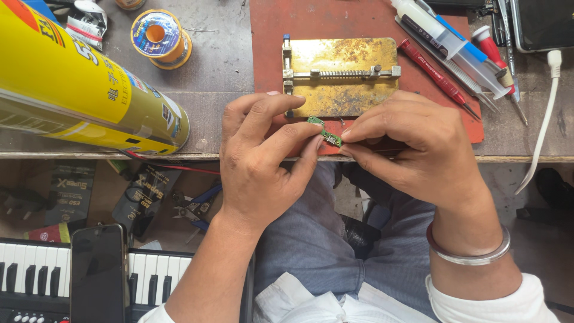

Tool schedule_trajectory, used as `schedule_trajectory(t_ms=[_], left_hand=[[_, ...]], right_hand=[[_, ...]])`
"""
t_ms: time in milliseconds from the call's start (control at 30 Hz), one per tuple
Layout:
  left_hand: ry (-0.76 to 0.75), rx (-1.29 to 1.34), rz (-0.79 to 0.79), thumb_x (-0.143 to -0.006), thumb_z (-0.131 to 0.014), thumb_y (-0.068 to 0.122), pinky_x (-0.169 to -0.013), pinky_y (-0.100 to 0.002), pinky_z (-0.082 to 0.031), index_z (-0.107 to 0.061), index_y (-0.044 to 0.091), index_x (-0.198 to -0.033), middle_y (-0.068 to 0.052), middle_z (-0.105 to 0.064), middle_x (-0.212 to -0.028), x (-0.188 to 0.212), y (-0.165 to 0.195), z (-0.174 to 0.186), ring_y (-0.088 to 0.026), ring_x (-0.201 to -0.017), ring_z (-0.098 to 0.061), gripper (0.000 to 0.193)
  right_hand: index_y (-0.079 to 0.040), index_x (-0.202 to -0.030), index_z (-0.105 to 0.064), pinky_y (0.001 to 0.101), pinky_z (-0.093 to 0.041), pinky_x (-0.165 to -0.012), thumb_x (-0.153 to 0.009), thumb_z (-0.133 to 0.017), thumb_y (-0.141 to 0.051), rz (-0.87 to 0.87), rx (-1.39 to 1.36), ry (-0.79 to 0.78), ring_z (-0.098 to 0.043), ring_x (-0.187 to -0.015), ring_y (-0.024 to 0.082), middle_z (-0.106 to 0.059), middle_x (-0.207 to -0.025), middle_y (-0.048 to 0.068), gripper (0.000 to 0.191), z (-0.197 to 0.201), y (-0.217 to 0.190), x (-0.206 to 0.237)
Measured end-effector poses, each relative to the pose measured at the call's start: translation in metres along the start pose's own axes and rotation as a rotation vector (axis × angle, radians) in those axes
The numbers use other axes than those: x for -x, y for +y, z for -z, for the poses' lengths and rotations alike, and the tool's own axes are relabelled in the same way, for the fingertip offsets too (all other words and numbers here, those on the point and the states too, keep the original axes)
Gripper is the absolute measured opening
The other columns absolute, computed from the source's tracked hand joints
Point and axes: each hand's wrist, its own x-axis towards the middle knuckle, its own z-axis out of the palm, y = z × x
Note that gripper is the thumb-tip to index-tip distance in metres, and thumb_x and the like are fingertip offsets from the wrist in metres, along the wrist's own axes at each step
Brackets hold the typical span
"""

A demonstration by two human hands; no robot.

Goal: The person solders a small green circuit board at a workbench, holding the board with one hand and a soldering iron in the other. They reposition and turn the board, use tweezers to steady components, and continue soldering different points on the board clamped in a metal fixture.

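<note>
Green and tiny, a circuit board (326,133) is being pinched between the left hand (263,161) and right hand (412,143), fingertips pressed on it, at the near table edge. The brass board holder (341,75) behind is sitting unloaded; clamping looks not yet done.

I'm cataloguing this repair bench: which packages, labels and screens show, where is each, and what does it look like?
Spray can: bench, far left, lying down; yellow, printed label.
Solder spool: behind the can; blue and orange label.
Dark packets: under the bench, left; black, pale print.
Phone: on the keyboard, bottom left; dark screen.
Second screen: top right corner; dark, partly cut off.
</note>
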Motion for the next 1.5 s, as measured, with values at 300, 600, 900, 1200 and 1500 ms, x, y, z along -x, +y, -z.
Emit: schedule_trajectory(t_ms=[300,600,900,1200,1500], left_hand=[[-0.012,-0.017,-0.007,-0.089,-0.082,0.011,-0.102,-0.037,-0.052,-0.078,0.011,-0.110,-0.005,-0.063,-0.126,-0.002,0.002,0.002,-0.028,-0.125,-0.054,0.021],[-0.013,0.001,-0.012,-0.088,-0.081,0.012,-0.103,-0.039,-0.052,-0.077,0.011,-0.103,-0.007,-0.063,-0.126,-0.004,0.002,0.004,-0.029,-0.125,-0.054,0.015],[0.010,0.046,-0.011,-0.091,-0.079,0.014,-0.100,-0.038,-0.055,-0.077,0.010,-0.102,-0.007,-0.063,-0.124,-0.002,0.002,0.003,-0.030,-0.123,-0.055,0.011],[0.018,0.060,-0.012,-0.088,-0.080,0.017,-0.097,-0.041,-0.050,-0.078,0.011,-0.101,-0.006,-0.065,-0.118,-0.002,0.005,0.008,-0.028,-0.115,-0.058,0.015],[0.080,0.010,0.006,-0.087,-0.079,0.015,-0.097,-0.043,-0.047,-0.077,0.011,-0.099,-0.004,-0.067,-0.114,-0.004,0.008,0.004,-0.028,-0.114,-0.060,0.013]], right_hand=[[-0.007,-0.100,-0.075,0.0301,-0.053,-0.076,-0.081,-0.085,0.001,0.057,0.065,0.019,-0.069,-0.085,0.018,-0.075,-0.096,0.005,0.023,-0.002,0.001,0.000],[-0.005,-0.103,-0.075,0.0255,-0.055,-0.067,-0.083,-0.082,0.003,-0.028,0.026,0.060,-0.067,-0.080,0.014,-0.071,-0.089,0.004,0.023,-0.004,-0.003,0.001],[-0.007,-0.102,-0.076,0.0245,-0.053,-0.064,-0.083,-0.084,-0.001,-0.033,0.045,0.063,-0.066,-0.078,0.012,-0.070,-0.087,0.004,0.022,-0.004,-0.004,-0.001],[-0.006,-0.099,-0.077,0.0241,-0.053,-0.060,-0.083,-0.083,-0.002,-0.106,0.058,0.120,-0.067,-0.071,0.010,-0.068,-0.084,0.004,0.018,-0.007,-0.004,0.001],[-0.005,-0.101,-0.076,0.0244,-0.055,-0.064,-0.083,-0.083,-0.004,-0.098,0.047,0.129,-0.070,-0.076,0.011,-0.071,-0.088,0.005,0.019,-0.007,-0.010,0.000]])
